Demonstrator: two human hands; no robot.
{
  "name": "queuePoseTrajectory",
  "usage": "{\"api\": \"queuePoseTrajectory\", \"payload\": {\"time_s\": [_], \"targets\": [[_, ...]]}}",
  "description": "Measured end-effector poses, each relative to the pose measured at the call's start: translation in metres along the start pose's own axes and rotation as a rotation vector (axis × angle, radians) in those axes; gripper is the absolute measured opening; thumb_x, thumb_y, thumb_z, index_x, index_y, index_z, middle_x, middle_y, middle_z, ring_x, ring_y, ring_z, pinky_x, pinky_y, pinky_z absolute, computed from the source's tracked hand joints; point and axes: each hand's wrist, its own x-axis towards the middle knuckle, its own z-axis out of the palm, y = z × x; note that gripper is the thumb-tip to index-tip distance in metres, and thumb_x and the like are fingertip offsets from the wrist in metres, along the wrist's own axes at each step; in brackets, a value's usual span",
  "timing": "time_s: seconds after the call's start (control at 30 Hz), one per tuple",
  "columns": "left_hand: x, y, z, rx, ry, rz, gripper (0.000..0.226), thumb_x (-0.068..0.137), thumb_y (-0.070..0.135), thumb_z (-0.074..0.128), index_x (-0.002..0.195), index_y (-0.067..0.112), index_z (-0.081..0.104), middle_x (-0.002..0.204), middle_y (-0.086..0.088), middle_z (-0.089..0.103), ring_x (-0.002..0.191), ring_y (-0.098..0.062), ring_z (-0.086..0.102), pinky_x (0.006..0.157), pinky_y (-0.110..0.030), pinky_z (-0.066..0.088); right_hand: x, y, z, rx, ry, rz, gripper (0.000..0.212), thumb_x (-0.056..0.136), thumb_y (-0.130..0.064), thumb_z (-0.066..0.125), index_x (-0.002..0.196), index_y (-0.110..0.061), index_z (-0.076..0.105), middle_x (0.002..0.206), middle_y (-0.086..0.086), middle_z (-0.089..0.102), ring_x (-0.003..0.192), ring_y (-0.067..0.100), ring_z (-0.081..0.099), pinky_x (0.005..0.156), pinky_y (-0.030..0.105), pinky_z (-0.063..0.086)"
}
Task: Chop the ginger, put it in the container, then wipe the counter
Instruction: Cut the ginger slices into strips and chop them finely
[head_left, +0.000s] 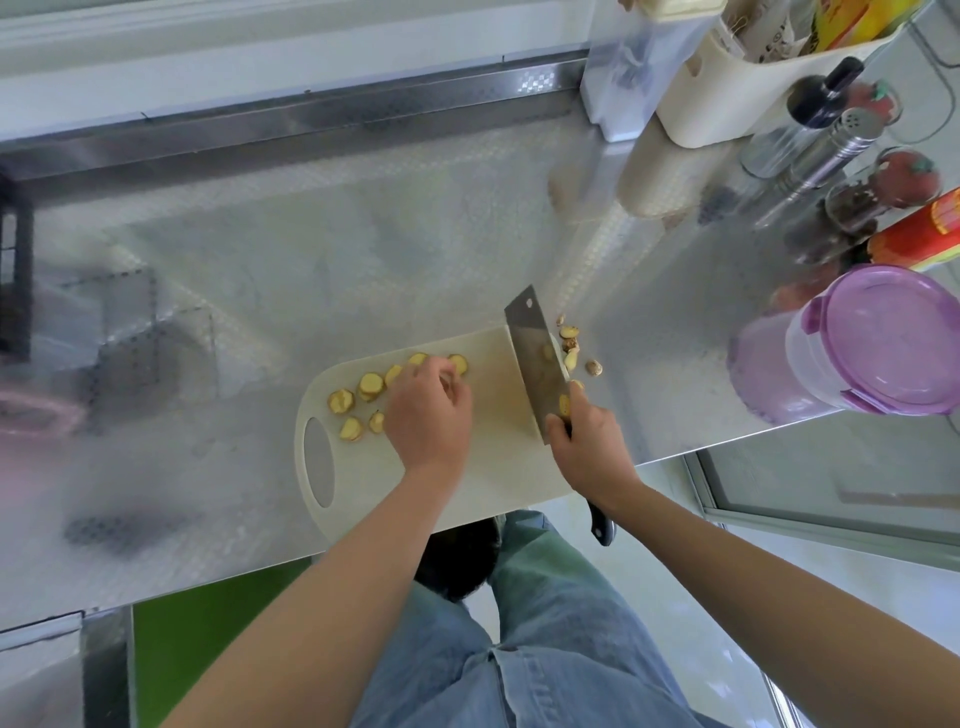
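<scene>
Here the curled left hand (428, 410) holds down ginger slices (371, 385); right hand (587, 447), just beside, grips the cleaver (535, 358).

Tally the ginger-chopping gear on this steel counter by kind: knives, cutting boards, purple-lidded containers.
cleaver: 1
cutting board: 1
purple-lidded container: 1
Total: 3
</scene>
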Motion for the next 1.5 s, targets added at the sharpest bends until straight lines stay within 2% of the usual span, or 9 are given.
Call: {"api": "queuePoseTrajectory", "payload": {"time_s": [0.17,0.3,0.5,0.6,0.83,1.03,1.17,1.3,1.5], "targets": [[0.030,-0.004,0.006,0.433,-0.062,0.179,0.017,0.091,0.023,0.058,0.103,0.023,0.070,0.097,-0.007,0.051,0.096,-0.028,0.043,0.076,-0.035,0.037,0.008,-0.005,-0.006,0.012,-0.040,-0.028,0.010,0.093,-0.011,0.042,0.102,-0.009,0.044,0.058,0.005,0.045,0.048,0.017,0.040,0.044,0.028,0.032],[0.035,-0.006,0.008,0.495,-0.121,0.227,0.014,0.084,0.015,0.066,0.093,0.024,0.072,0.096,-0.002,0.052,0.096,-0.026,0.041,0.077,-0.032,0.033,0.010,-0.008,-0.004,0.028,-0.067,-0.004,0.017,0.093,-0.012,0.042,0.109,-0.007,0.046,0.058,0.006,0.046,0.046,0.018,0.042,0.046,0.037,0.044],[0.035,0.004,0.003,0.242,-0.176,0.195,0.009,0.083,0.025,0.066,0.089,0.019,0.071,0.088,-0.003,0.064,0.092,-0.026,0.052,0.074,-0.037,0.044,0.010,-0.010,-0.009,0.022,-0.051,-0.013,0.020,0.093,-0.011,0.042,0.111,-0.005,0.048,0.057,0.005,0.045,0.046,0.018,0.041,0.047,0.039,0.045],[0.019,0.025,0.004,-0.048,-0.205,-0.004,0.009,0.081,0.028,0.069,0.086,0.020,0.071,0.081,0.002,0.071,0.080,-0.020,0.063,0.065,-0.029,0.047,0.009,-0.010,-0.009,0.001,-0.037,-0.037,0.014,0.091,-0.011,0.043,0.103,-0.004,0.047,0.056,0.004,0.043,0.048,0.019,0.039,0.046,0.032,0.034],[-0.017,0.015,0.024,-0.201,-0.429,-0.444,0.019,0.078,0.038,0.070,0.085,0.021,0.076,0.083,0.001,0.072,0.083,-0.021,0.066,0.065,-0.024,0.041,-0.002,-0.006,-0.006,-0.171,-0.075,-0.125,0.006,0.096,-0.018,0.042,0.091,-0.019,0.039,0.061,-0.004,0.040,0.052,0.012,0.039,0.047,0.025,0.025],[-0.029,0.014,0.022,-0.271,-0.462,-0.525,0.027,0.079,0.036,0.063,0.063,0.016,0.071,0.062,0.000,0.069,0.068,-0.021,0.063,0.059,-0.024,0.041,-0.010,-0.002,-0.002,-0.222,-0.098,-0.147,0.008,0.096,-0.017,0.042,0.089,-0.018,0.038,0.063,-0.005,0.039,0.055,0.013,0.038,0.048,0.025,0.024],[-0.029,0.004,0.021,-0.178,-0.450,-0.453,0.034,0.076,0.050,0.060,0.074,0.018,0.072,0.070,0.000,0.071,0.074,-0.022,0.066,0.065,-0.026,0.046,-0.013,0.001,-0.001,-0.243,-0.100,-0.158,0.008,0.098,-0.021,0.041,0.090,-0.019,0.040,0.063,-0.007,0.038,0.056,0.014,0.040,0.051,0.024,0.026],[-0.030,-0.001,0.019,-0.223,-0.339,-0.402,0.014,0.082,0.039,0.065,0.077,0.026,0.063,0.069,0.002,0.072,0.077,-0.016,0.066,0.073,-0.028,0.048,-0.013,0.002,-0.001,-0.249,-0.101,-0.163,0.006,0.097,-0.020,0.040,0.092,-0.018,0.040,0.063,-0.007,0.037,0.055,0.011,0.038,0.051,0.023,0.025],[-0.033,0.004,0.026,-0.310,-0.377,-0.478,0.020,0.081,0.032,0.067,0.070,0.016,0.071,0.057,0.003,0.068,0.066,-0.014,0.065,0.060,-0.023,0.043,-0.013,-0.001,-0.003,-0.240,-0.107,-0.163,0.011,0.096,-0.018,0.041,0.086,-0.018,0.037,0.062,-0.005,0.037,0.054,0.010,0.035,0.050,0.024,0.024]]}}
